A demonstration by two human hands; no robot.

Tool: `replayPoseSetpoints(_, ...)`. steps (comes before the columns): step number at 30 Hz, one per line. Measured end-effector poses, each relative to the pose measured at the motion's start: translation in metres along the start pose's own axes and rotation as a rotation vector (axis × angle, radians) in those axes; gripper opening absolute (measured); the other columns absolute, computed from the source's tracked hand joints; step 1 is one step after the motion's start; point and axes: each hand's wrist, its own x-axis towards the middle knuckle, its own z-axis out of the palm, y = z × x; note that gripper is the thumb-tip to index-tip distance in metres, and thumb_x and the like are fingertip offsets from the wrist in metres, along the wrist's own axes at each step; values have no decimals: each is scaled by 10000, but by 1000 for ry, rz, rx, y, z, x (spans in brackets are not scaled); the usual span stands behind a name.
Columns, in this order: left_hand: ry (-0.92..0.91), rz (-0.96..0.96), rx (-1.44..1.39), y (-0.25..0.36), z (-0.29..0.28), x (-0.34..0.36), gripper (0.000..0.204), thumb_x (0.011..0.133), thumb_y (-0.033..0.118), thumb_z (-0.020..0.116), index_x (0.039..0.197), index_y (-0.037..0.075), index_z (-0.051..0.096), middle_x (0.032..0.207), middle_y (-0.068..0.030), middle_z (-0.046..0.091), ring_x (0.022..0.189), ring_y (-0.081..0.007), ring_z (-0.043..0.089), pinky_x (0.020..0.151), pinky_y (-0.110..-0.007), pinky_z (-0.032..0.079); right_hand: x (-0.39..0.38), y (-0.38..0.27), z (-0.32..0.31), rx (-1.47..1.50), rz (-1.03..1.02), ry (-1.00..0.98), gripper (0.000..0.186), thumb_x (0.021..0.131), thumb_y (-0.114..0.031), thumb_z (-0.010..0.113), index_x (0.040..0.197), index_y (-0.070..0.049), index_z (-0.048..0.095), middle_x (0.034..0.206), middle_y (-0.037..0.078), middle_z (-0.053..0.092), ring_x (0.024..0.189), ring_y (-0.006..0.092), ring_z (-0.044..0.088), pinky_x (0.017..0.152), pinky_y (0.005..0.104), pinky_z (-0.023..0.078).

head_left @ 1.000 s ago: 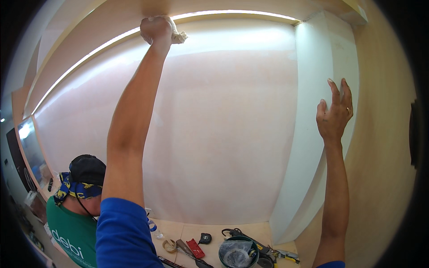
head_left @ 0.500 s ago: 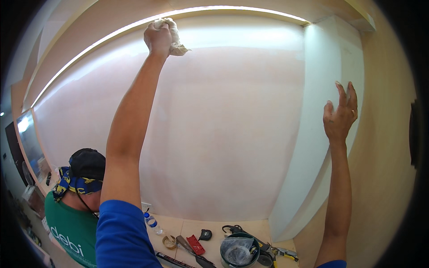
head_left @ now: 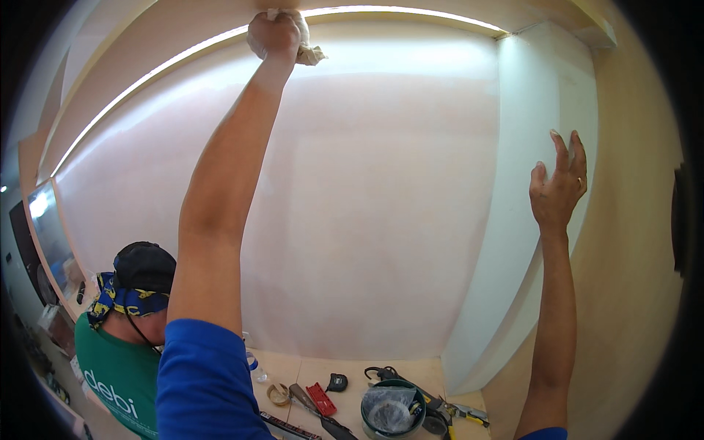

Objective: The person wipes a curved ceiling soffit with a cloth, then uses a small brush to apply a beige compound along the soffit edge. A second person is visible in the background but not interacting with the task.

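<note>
High up, my left hand (head_left: 274, 35) is closed round a crumpled off-white cloth (head_left: 311, 54), pressed to the edge of the lit strip (head_left: 403, 11) under the overhanging panel. Below it spreads a pale, pinkish wall panel (head_left: 367, 205). Out to the right, my right hand (head_left: 559, 187) is raised with fingers apart and holds nothing. It is in front of the white column (head_left: 528, 110); whether its fingertips touch the surface I cannot tell.
A person in a green shirt (head_left: 117, 374) and black cap stands at lower left. On the ledge lie a tape roll (head_left: 279, 394), a red tool piece (head_left: 320, 398), a tape measure (head_left: 337, 382), a bucket (head_left: 392, 411) with a plastic bag, a yellow-handled cutter (head_left: 469, 414) and a partly hidden bottle (head_left: 257, 367).
My left hand has moved up and slightly right with the cloth, onto the lit strip's edge. My left forearm now covers more of the bottle. The right hand has barely moved.
</note>
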Motion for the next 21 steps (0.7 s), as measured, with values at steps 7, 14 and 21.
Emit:
replayPoseSetpoints(7,-401,-238,-362,-14,-1,-37,173,949,72,645,1072,-39,693,1005,-81,694,812,-169,659,679,-371,586,-1,5,-2,12,-1,-8,643,896,-86,668,1501,-256,531,1665,123,363,1537,315,356,1194,543,312)
replayPoseSetpoints(14,-206,-219,-354,-31,-26,13,243,1007,159,622,1106,-43,715,1105,-132,704,920,-187,684,766,-366,580,5,-1,0,-5,-1,7,648,889,-92,665,1503,-253,536,1657,119,377,1542,311,348,1191,546,310)
replayPoseSetpoints(21,-149,-210,-295,21,0,-11,173,954,24,642,1078,-84,696,1005,-135,717,828,-215,706,703,-395,611,-3,3,-2,-6,21,0,641,896,-92,669,1499,-266,539,1662,106,376,1541,290,353,1204,545,284)
